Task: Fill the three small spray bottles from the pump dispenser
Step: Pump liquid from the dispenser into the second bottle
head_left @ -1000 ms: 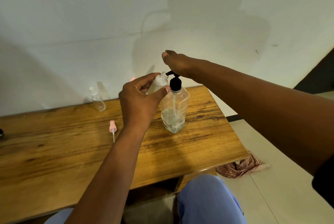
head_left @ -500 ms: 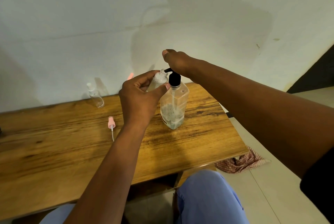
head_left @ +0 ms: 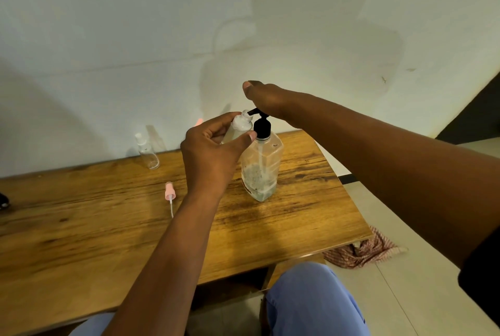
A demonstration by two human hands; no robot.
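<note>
A clear pump dispenser point(head_left: 261, 166) with a black pump head stands on the wooden table point(head_left: 81, 227), holding a little liquid at its bottom. My left hand point(head_left: 213, 151) grips a small uncapped spray bottle point(head_left: 239, 127), tilted with its mouth under the black spout. My right hand point(head_left: 266, 98) presses down on the pump head from above. Near the wall stands another small clear spray bottle point(head_left: 147, 153) with a white cap. A pink spray cap point(head_left: 170, 193) with its dip tube lies on the table left of my forearm. A third small bottle is not clearly visible.
The table's right edge runs just beyond the dispenser. A striped cloth point(head_left: 362, 251) lies on the tiled floor at the right. My knee in blue fabric point(head_left: 311, 300) is below the table's front edge. A dark object point(head_left: 3, 200) sits at the far left edge.
The hands keep their hold on the bottle and pump. The camera view has shifted slightly, and the scene sits a little higher in the frame than one second ago.
</note>
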